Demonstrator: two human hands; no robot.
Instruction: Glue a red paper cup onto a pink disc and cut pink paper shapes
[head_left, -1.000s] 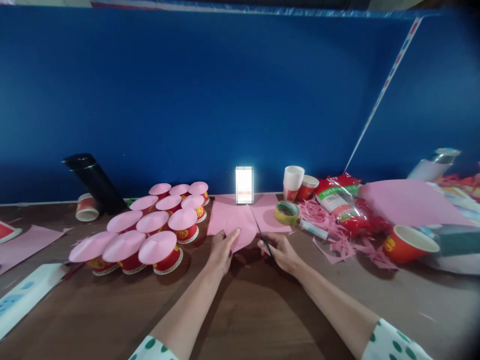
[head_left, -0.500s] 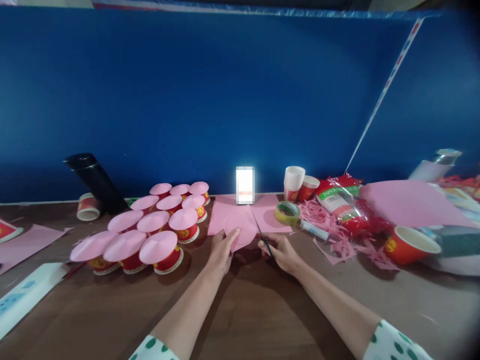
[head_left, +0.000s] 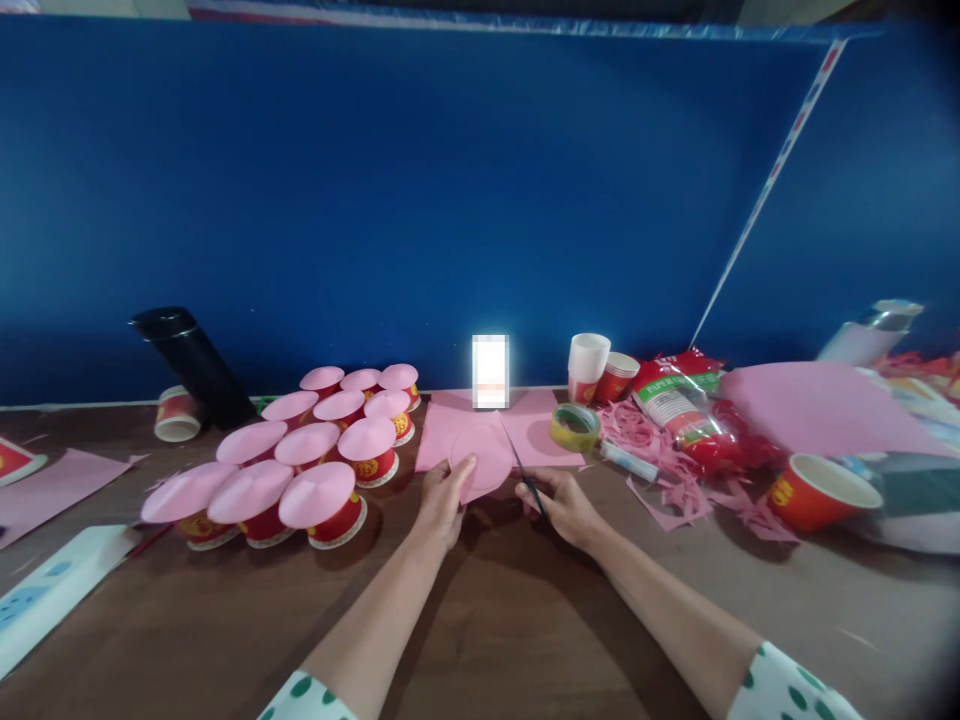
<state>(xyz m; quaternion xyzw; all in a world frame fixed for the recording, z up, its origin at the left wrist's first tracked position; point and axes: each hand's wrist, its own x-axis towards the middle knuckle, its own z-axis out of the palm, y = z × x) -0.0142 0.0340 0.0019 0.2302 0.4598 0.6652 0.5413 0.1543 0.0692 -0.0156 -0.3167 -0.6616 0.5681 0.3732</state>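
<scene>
My left hand [head_left: 447,497] is closed on a pink sheet of paper [head_left: 486,458] with a circle outlined on it, thumb on top. In my right hand [head_left: 561,507] is a pair of scissors [head_left: 531,482], blades pointing up and away at the right edge of that paper; the handles are mostly hidden by my fingers. Behind the held paper lies a stack of pink paper [head_left: 442,415]. To the left stand several red paper cups [head_left: 330,522] in rows, each topped with a shallow pink paper cone [head_left: 319,492].
A black bottle [head_left: 199,365] leans beside a tipped cup [head_left: 178,415] at the left. On the right are a tape roll [head_left: 575,428], stacked cups [head_left: 588,365], pink shreds [head_left: 679,478], a red packet [head_left: 686,405] and another tipped cup [head_left: 817,492]. A bright phone-like screen [head_left: 490,370] stands behind the papers.
Hardly anything differs. Both hands keep nearly the same place, with the scissors still at the right edge of the held paper.
</scene>
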